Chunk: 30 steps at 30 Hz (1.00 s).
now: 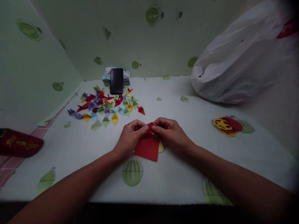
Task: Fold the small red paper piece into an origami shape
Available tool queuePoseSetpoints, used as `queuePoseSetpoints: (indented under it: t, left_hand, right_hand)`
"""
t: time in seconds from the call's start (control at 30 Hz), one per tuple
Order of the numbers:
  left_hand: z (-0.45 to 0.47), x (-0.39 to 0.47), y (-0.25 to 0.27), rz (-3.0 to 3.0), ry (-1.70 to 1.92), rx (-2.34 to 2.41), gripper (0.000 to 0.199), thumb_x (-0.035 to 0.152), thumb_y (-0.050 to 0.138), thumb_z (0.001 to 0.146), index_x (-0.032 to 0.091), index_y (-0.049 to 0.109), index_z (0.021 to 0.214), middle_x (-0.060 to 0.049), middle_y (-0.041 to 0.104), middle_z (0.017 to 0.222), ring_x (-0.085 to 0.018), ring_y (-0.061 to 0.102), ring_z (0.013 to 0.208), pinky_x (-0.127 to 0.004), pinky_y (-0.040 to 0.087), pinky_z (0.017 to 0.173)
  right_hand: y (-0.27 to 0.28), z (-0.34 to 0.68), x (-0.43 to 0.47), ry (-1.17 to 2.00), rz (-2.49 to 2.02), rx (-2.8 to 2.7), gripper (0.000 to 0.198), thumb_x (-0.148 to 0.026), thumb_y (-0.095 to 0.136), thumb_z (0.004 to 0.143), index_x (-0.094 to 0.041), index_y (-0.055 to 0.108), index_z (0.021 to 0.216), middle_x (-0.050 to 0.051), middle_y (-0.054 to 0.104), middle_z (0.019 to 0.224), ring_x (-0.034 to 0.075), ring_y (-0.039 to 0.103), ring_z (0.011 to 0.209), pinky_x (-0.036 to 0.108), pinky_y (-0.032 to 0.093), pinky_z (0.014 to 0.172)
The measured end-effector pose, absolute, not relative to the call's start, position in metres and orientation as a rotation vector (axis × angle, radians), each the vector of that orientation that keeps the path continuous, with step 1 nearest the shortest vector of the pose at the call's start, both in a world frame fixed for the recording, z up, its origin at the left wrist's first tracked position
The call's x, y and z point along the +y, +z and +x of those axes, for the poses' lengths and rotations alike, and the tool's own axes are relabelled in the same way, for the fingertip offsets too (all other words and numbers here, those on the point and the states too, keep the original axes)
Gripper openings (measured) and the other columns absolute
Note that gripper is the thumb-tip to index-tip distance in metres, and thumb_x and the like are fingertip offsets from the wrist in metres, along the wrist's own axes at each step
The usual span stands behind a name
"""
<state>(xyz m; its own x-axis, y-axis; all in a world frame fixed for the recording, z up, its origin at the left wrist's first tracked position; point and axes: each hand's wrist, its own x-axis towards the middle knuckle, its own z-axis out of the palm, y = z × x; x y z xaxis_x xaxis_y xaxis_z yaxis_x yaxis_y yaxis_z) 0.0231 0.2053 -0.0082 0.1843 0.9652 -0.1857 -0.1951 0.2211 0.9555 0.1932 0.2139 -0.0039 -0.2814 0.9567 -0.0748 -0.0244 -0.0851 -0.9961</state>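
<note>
Between my hands is a small folded piece of red origami paper (150, 127). My left hand (132, 134) pinches its left side with thumb and forefinger. On the other side my right hand (171, 133) is closed on it the same way. Just beneath lies a flat red paper square (147, 148), with yellow paper (161, 147) showing at its right edge. Fingers cover part of the folded piece, so its exact shape cannot be made out.
Many coloured folded paper cranes (105, 105) lie at the back left. Behind them a black phone (116, 81) leans on a tissue box (106, 78). A white plastic bag (229, 62) bulges at the right, near red and yellow cut-outs (226, 125). A red cylinder (21, 143) lies far left.
</note>
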Motion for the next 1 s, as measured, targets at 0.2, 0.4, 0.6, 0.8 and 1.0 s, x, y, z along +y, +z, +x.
queuePoseSetpoints:
  t: [0.2, 0.4, 0.6, 0.8, 1.0]
  left_hand:
    - [0.0227, 0.2063, -0.0066, 1.016, 1.006, 1.022, 0.025, 0.038, 0.075, 0.079, 0.016, 0.062, 0.076, -0.001, 0.066, 0.074, -0.013, 0.062, 0.070, -0.027, 0.050, 0.071]
    - [0.0210, 0.2086, -0.0063, 1.039, 1.013, 1.044, 0.024, 0.037, 0.076, 0.079, 0.015, 0.065, 0.077, 0.000, 0.065, 0.072, -0.011, 0.060, 0.068, -0.023, 0.047, 0.068]
    - [0.0206, 0.2084, -0.0062, 1.012, 1.008, 1.033, 0.023, 0.036, 0.078, 0.077, 0.015, 0.067, 0.079, 0.000, 0.067, 0.072, -0.011, 0.061, 0.067, -0.023, 0.048, 0.067]
    - [0.0206, 0.2086, -0.0061, 1.009, 0.996, 1.037, 0.026, 0.037, 0.079, 0.076, 0.014, 0.068, 0.079, -0.002, 0.069, 0.073, -0.012, 0.063, 0.068, -0.025, 0.050, 0.069]
    - [0.0196, 0.2112, -0.0099, 0.988, 0.988, 0.984, 0.026, 0.035, 0.080, 0.075, 0.013, 0.067, 0.078, -0.002, 0.069, 0.071, -0.011, 0.063, 0.066, -0.023, 0.049, 0.068]
  right_hand:
    - [-0.0054, 0.1942, 0.2159, 1.477, -1.103, -1.385, 0.019, -0.035, 0.069, 0.078, -0.018, 0.060, 0.073, -0.003, 0.057, 0.062, 0.010, 0.047, 0.053, 0.024, 0.035, 0.050]
    - [-0.0045, 0.1943, 0.2165, 1.433, -1.086, -1.491, 0.015, -0.031, 0.068, 0.078, -0.018, 0.062, 0.072, 0.000, 0.062, 0.069, 0.012, 0.052, 0.062, 0.025, 0.039, 0.054]
    - [-0.0041, 0.1941, 0.2167, 1.457, -1.058, -1.484, 0.013, -0.030, 0.067, 0.078, -0.019, 0.063, 0.073, 0.000, 0.064, 0.069, 0.014, 0.055, 0.063, 0.027, 0.041, 0.057]
    - [-0.0047, 0.1953, 0.2171, 1.412, -1.098, -1.528, 0.015, -0.032, 0.066, 0.077, -0.018, 0.062, 0.073, 0.002, 0.064, 0.073, 0.014, 0.055, 0.066, 0.027, 0.042, 0.059]
    - [-0.0037, 0.1960, 0.2171, 1.390, -1.083, -1.559, 0.014, -0.031, 0.065, 0.078, -0.017, 0.062, 0.074, 0.000, 0.062, 0.071, 0.012, 0.053, 0.064, 0.025, 0.040, 0.057]
